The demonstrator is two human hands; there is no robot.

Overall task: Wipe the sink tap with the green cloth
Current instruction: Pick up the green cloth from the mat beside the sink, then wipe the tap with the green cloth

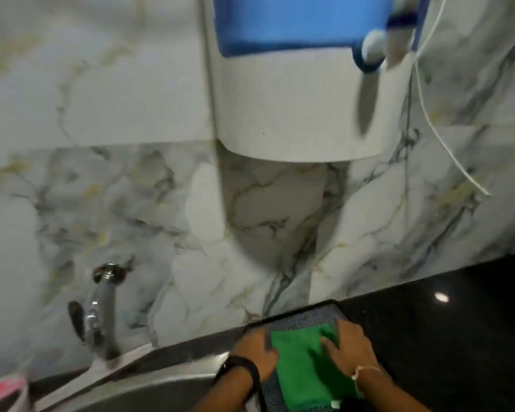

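Observation:
A folded green cloth [302, 370] lies on a grey-blue cloth in a dark tray [292, 318] on the black counter, right of the sink. My left hand [257, 350] rests on the green cloth's left edge, fingers bent over it. My right hand [350, 347] lies flat on the cloth's right side, fingers spread. The chrome tap [100, 310] juts from the marble wall at lower left, well to the left of both hands, blurred.
A steel sink rim [149, 385] runs along the bottom left. A white and blue water purifier [298, 93] hangs on the wall above, with a white cable [446, 144] to its right. Something pink and white [5, 391] sits at the bottom left corner. The black counter [458, 337] stretches right.

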